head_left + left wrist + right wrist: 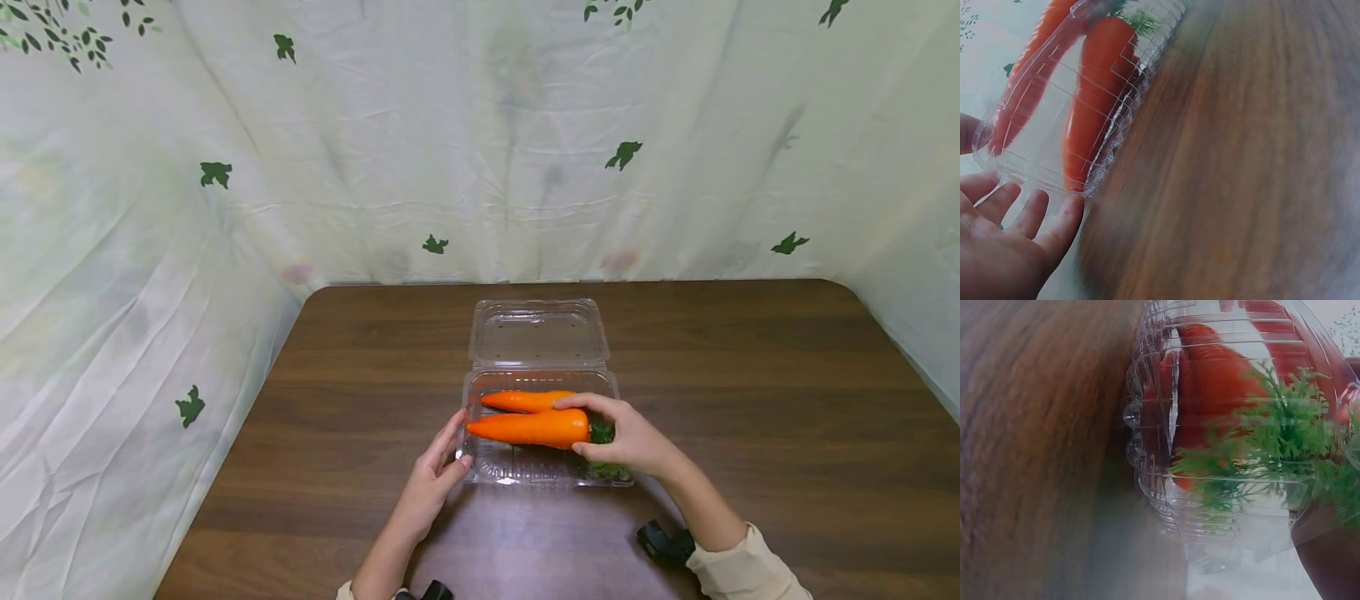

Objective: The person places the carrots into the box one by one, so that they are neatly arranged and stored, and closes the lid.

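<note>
A clear plastic clamshell box (540, 473) lies on the table with its lid (538, 337) folded back away from the person. Two orange carrots with leafy green tops are in its base, tips to the left. The right hand (618, 433) grips the nearer carrot (528, 428) by its thick end, thumb on the near side and fingers over the far side. Behind it lies the other carrot (517, 401), its thick end hidden by that hand. At the box's left end, the left hand (431, 487) holds the rim between thumb and fingers. Green fronds (1285, 425) show through the box's right end.
The brown wooden table (765, 400) extends on both sides of the box. A pale curtain (465, 150) printed with green birds and leaves hangs along the back and sides. Each wrist wears a black device, such as the one (663, 543) on the right.
</note>
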The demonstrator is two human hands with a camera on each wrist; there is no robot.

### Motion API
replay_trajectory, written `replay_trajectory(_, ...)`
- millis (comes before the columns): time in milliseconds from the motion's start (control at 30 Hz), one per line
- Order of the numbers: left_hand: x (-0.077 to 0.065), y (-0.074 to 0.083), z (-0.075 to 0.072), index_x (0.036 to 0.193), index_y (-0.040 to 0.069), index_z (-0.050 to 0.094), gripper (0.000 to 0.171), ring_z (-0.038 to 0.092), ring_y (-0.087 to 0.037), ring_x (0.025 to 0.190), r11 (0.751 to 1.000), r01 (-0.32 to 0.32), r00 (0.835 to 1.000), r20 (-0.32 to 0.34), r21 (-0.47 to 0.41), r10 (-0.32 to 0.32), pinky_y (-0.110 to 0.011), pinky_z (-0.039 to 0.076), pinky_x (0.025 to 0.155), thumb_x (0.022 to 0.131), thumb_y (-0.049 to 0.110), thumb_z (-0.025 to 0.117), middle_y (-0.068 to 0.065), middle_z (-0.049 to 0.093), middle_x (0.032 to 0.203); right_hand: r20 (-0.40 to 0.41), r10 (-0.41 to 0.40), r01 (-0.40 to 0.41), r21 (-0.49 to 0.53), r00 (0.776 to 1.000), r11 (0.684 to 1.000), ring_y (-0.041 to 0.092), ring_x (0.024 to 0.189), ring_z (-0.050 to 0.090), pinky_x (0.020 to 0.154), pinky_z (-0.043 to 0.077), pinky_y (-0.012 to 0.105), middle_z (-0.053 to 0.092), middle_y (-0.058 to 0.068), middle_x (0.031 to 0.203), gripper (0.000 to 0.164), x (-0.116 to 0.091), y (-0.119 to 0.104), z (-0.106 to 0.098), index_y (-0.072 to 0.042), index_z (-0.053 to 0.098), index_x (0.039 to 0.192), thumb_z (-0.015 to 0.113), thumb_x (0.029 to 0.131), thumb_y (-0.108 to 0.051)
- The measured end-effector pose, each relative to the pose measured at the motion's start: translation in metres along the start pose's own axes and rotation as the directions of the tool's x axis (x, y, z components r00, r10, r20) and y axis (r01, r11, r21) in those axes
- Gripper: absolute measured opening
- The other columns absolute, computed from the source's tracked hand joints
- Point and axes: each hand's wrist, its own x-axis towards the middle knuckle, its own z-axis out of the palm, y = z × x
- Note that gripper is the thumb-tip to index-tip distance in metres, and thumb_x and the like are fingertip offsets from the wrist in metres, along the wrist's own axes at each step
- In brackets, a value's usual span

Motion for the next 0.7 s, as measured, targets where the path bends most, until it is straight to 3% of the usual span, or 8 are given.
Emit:
replay_trajectory(267,0.001,-0.002,-0.001,0.140,0.011,0.031,0.057,0.032,-0.031,0.125,1.000,-0.001,1.000,0.003,0.003,0.001,-0.019,0.034,0.092,0.088,0.000,0.052,-0.010,0.027,0.143,0.095,0.068,-0.072,0.044,0.993,0.996,0.020,0.077,0.051,0.064,0.046,0.029,0.053,0.013,0.104,0.044,0.002,0.000,0.000,0.001,0.051,0.119,0.064,0.077,0.003)
replay_trajectory(467,0.001,-0.001,0.000,0.140,0.010,0.031,0.057,0.031,-0.030,0.126,1.000,-0.004,1.000,-0.002,-0.004,0.004,-0.019,0.032,0.094,0.088,-0.003,0.051,-0.010,0.027,0.144,0.109,0.111,-0.110,-0.014,0.988,0.994,0.023,0.083,0.049,0.069,0.045,0.032,0.053,0.009,0.110,0.045,0.003,0.008,0.001,-0.005,0.052,0.119,0.066,0.076,0.000)
replay_trajectory(700,0.002,-0.002,0.000,0.140,0.010,0.031,0.057,0.030,-0.032,0.126,1.000,-0.008,1.000,0.005,-0.005,0.008,-0.019,0.032,0.094,0.088,-0.002,0.052,-0.012,0.026,0.144,0.063,0.043,-0.036,-0.105,0.997,0.994,0.026,0.096,0.052,0.082,0.043,0.040,0.056,0.014,0.112,0.036,0.003,-0.002,0.000,0.000,0.054,0.116,0.062,0.082,-0.004)
